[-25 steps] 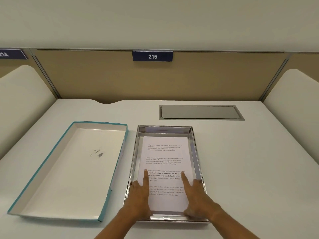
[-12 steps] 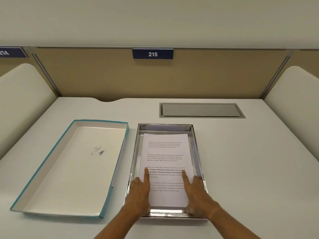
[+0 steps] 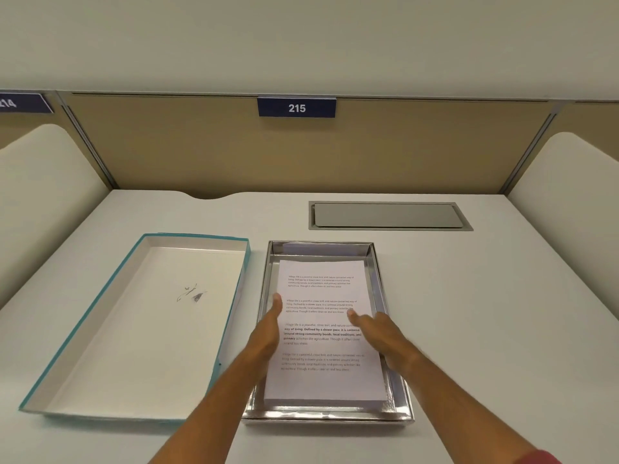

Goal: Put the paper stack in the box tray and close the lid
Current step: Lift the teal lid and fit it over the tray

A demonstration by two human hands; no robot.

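Teal lid point(image 3: 134, 326) upturned beside tray point(image 3: 400, 401); desk hatch point(image 3: 388, 216) behind.

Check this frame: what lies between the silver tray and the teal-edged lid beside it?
Only a narrow strip of bare white desk separates the silver tray from the lid at the far end; nearer, the left hand and forearm cover it, in the head view.

Paper stack point(image 3: 323, 333) in silver tray point(image 3: 380, 296); lid point(image 3: 100, 329) alongside

arms: 2, bare | right sleeve point(image 3: 539, 457): red (cuff edge only)
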